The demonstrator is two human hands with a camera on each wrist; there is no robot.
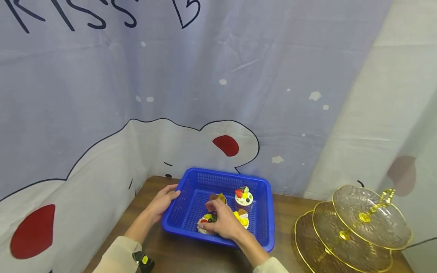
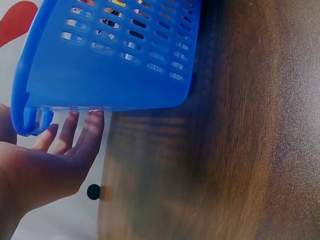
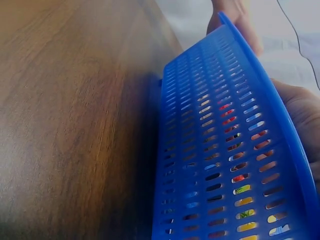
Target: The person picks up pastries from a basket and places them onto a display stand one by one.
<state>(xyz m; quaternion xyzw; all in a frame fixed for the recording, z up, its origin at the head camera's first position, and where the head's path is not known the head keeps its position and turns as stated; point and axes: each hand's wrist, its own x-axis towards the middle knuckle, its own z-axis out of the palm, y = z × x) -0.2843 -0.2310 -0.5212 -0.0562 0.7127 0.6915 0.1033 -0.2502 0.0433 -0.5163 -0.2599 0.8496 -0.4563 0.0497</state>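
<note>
Head: right grip (image 1: 223, 222) partly hides brown-topped cup (image 1: 213, 197); its contact with front-left dessert (image 1: 206, 217) unclear | lowest stand tier (image 1: 307, 239) cut by bottom edge, black lettering (image 1: 97, 27) by top | right wrist: right grip cut by right edge; blue basket (image 3: 276, 110) contents mere coloured patches through slots | left wrist: blue basket cropped above

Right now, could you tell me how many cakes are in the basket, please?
4 visible: front left cake by the right hand, back left cake, back right cake, front right cake. The hand may hide more.
</note>
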